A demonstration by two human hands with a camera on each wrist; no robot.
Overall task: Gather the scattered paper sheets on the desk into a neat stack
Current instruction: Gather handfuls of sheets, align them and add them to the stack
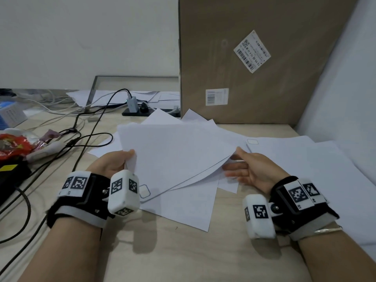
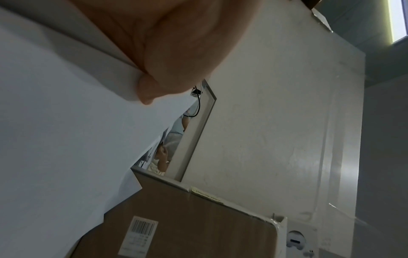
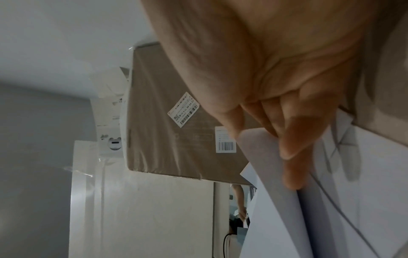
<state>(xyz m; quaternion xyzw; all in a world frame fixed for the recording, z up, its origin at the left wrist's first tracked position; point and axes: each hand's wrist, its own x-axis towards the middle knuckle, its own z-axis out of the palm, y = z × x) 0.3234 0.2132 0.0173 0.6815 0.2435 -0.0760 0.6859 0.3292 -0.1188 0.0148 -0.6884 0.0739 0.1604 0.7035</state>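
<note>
A loose bundle of white paper sheets [image 1: 175, 153] is lifted off the desk between both hands. My left hand [image 1: 126, 159] pinches its left edge, thumb on top. My right hand [image 1: 234, 161] holds the right corner, thumb above and fingers stretched underneath. In the left wrist view the thumb [image 2: 154, 57] presses on the sheets [image 2: 55, 139]. The right wrist view shows fingers [image 3: 289, 139] slipped among the fanned sheets [image 3: 276, 218]. One sheet [image 1: 183, 210] lies flat on the desk under the bundle, and more sheets lie behind it [image 1: 195, 119] and to the right [image 1: 305, 161].
A tall cardboard box [image 1: 254, 58] stands at the back right against the wall. Black and white cables [image 1: 81, 139], a power strip [image 1: 138, 110] and red snack wrappers [image 1: 14, 147] crowd the left side. The bare wooden desk [image 1: 183, 251] shows near me.
</note>
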